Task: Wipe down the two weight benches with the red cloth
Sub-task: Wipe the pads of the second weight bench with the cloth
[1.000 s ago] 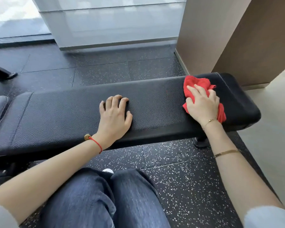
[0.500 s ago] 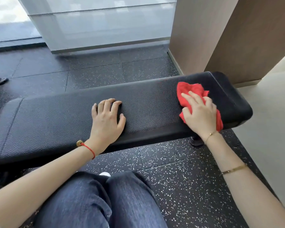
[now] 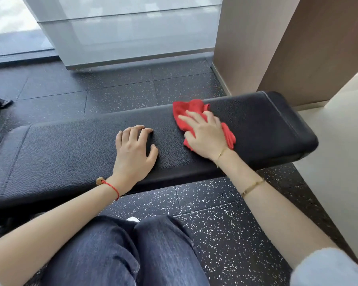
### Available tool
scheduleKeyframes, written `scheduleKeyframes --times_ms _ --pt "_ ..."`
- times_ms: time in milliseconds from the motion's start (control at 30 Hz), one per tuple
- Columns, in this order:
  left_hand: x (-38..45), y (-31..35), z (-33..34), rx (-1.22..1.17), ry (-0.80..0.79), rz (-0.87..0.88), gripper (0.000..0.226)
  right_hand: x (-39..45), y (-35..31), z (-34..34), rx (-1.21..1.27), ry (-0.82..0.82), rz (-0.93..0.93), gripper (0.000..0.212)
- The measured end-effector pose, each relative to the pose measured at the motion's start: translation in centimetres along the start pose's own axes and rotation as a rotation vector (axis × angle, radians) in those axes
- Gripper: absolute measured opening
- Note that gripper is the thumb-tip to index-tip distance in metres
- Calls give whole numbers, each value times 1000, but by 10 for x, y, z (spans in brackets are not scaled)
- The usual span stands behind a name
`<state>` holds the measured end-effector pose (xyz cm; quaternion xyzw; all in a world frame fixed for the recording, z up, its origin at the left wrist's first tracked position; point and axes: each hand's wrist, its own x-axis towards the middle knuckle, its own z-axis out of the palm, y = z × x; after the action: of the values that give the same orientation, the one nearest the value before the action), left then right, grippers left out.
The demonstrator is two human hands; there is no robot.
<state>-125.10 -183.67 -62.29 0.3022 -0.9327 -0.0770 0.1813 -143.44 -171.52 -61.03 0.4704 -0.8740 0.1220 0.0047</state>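
Right hand [image 3: 205, 139] flat, pressing red cloth [image 3: 186, 112] on bench [image 3: 70, 153]; left hand [image 3: 132, 153] open

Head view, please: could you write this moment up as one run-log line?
stage: wiping first bench | right hand: presses red cloth on bench pad | left hand: rests on pad, fingers curled | second bench: not identifiable

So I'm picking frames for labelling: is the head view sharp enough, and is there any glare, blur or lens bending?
Head view: the right hand pressing the crumpled red cloth is slightly motion-blurred; the left hand and the black padded leather bench are crisp. Daylight washes out the frosted glass panel at top. Wide-angle bending curves the bench edges.
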Motion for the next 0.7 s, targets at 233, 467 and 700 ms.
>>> scheduleKeyframes --times_ms 233,467,700 --pt "-1 0 -1 25 -36 0 47 -35 45 -10 7 160 87 54" --pt "0 5 -1 36 -16 -10 45 24 55 -7 4 102 269 48" --pt "-5 5 1 78 67 -46 36 11 -48 16 21 -1 -113 51"
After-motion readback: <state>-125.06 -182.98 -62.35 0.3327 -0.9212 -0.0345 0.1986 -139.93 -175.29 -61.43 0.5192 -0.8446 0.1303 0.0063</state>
